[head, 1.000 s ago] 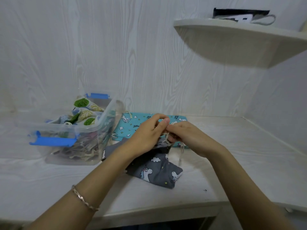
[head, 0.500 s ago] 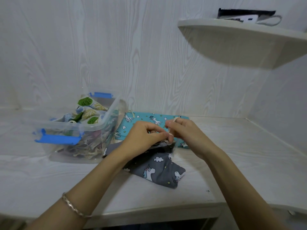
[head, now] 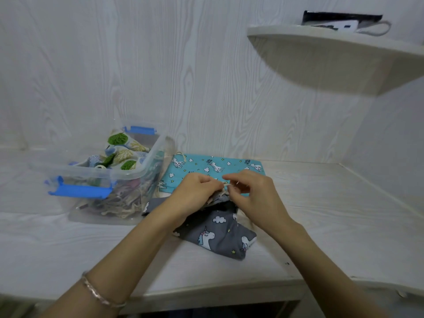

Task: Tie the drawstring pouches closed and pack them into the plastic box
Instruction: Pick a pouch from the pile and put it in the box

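Observation:
A grey unicorn-print pouch (head: 218,235) lies on the white table (head: 321,214) in front of me. My left hand (head: 195,193) and my right hand (head: 254,196) meet over its gathered mouth, each pinching the beige drawstring (head: 226,185). Behind the hands a turquoise giraffe-print pouch (head: 206,165) lies flat. To the left stands the clear plastic box (head: 128,175) with blue latches, holding several pouches, a leaf-print one (head: 121,152) on top.
A rounded wall shelf (head: 332,49) juts out at the upper right with a dark item (head: 339,20) on it. Walls close the table at the back and right. The table's front edge (head: 218,294) runs below my forearms.
My hands have kept working the drawstring at the grey pouch's mouth; the right hand has shifted slightly right and the fingers have changed their pinch. The pouches and box stay put.

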### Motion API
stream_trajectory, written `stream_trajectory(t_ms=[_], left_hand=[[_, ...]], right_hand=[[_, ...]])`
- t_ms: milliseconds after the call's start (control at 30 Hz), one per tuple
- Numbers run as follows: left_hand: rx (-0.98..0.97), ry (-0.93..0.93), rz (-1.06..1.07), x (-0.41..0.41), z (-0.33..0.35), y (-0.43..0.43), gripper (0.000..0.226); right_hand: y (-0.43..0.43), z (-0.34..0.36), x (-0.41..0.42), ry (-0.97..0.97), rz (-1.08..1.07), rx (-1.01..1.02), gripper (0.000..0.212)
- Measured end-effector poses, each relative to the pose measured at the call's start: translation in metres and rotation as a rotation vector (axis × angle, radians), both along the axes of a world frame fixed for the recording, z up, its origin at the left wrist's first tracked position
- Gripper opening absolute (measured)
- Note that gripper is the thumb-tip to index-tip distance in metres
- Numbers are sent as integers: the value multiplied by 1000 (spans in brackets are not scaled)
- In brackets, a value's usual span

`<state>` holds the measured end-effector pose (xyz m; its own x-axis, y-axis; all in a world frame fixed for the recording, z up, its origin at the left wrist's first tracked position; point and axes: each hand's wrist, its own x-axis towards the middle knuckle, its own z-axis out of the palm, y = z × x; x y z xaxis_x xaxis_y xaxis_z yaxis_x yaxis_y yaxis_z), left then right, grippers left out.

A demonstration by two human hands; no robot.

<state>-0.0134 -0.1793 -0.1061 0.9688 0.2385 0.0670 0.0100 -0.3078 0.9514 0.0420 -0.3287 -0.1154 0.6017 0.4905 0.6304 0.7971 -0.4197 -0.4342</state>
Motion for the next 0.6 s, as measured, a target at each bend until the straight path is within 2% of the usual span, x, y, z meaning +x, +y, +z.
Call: stream_trajectory(t_ms=[100,200,267,300,367,400,467,567,600], left_hand=[[87,-11,-78,-2,5,5,24],[348,-76,-127,-4,6,6,25],[518,-132,-131,-7,5,5,20],[584,-160,-123,-8,5,4,19],[640,-205,-101,-10,5,2,19],[624,-217,-94,-10,5,1,19],[540,-209,-98,-6,4,1,20],[418,-180,-96,-3,2,2,24],[393,-173,-88,-2,2,3,25]], right_hand=[[-3,1,-1,32,34,-44,20],[-2,5,-3,163,-5,-67,14],[-1,6,0,476,28,37,10],[-1,6,3,700,96,147,21],[-1,5,8,1137,256,404,32],[-2,5,8,1242,306,494,33],[-1,4,7,1214,331,521,20],[2,2,-3,879,188,436,6],[3,2,-6,771,126,423,9]])
